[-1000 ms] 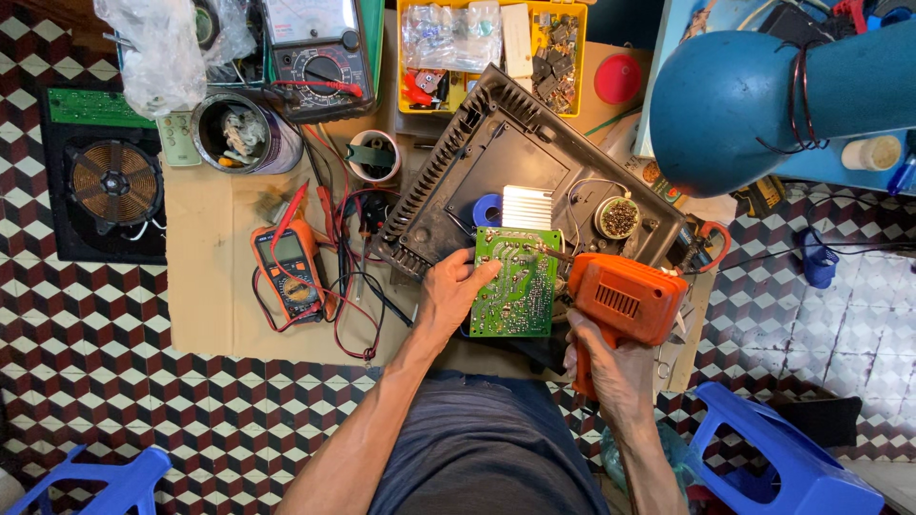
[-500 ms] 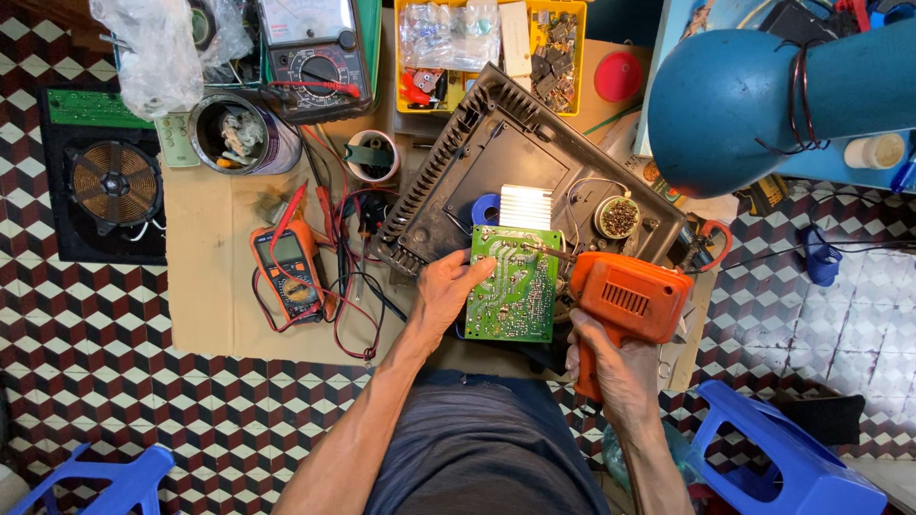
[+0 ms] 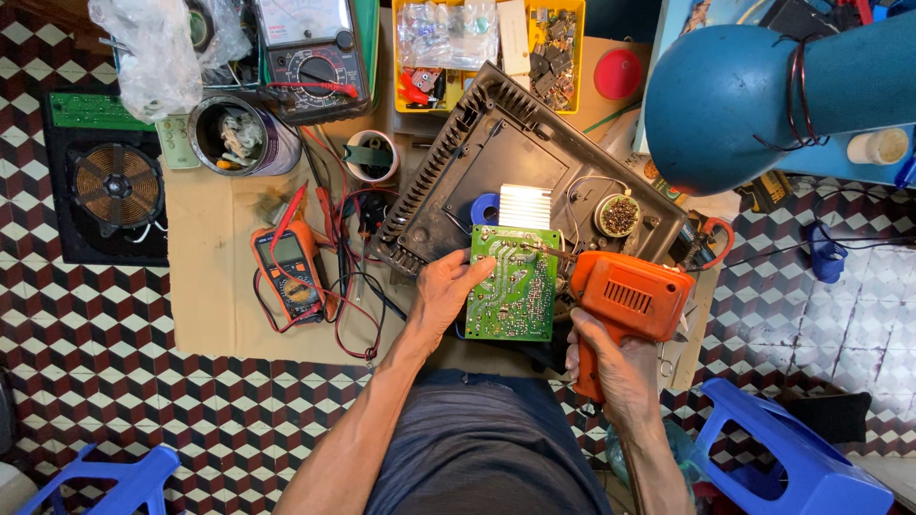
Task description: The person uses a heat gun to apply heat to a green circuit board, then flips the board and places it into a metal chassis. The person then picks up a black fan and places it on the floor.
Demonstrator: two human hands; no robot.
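Note:
A green circuit board lies solder side up over the near edge of a dark plastic appliance casing. My left hand grips the board's left edge. In my right hand is an orange soldering gun, held by its pistol grip, its thin tip resting on the board's upper right area. A white finned heat sink and a blue tape roll sit just beyond the board.
An orange multimeter with red and black leads lies left of the casing. Behind stand a metal tin, an analog meter, a yellow parts tray. An induction coil unit sits far left. A blue lamp shade overhangs right; blue stools stand near.
The orange soldering gun has shifted slightly left, bringing its tip onto the board. My left hand keeps its hold on the board's edge.

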